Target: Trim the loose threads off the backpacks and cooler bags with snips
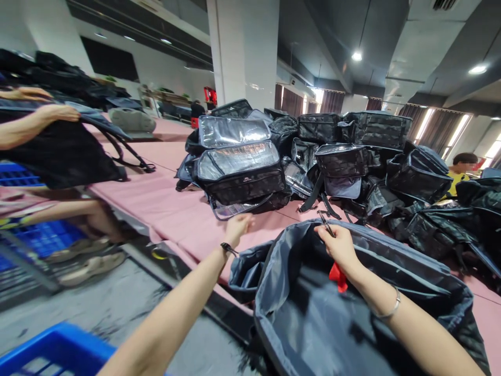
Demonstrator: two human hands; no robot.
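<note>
A large backpack (305, 313) lies wide open in front of me, its grey lining showing. Over its far rim is my right hand (336, 243), closed around thread snips (325, 224) whose dark tips point away from me. A red strip (338, 278) hangs just below that hand. My left hand (239, 228) reaches over the pink tabletop, close to the lower edge of a stack of black bags. Its fingers are blurred, and I cannot see anything held in them. The nearest bag in that stack (242, 185) is unzipped, with a silvery foil lining.
More black bags (364, 130) are piled across the pink table (164, 183). At left, another person's hands (55, 115) hold a black bag (58, 154). A blue crate (62, 339) stands on the floor by my left arm. Another person (462, 169) is at far right.
</note>
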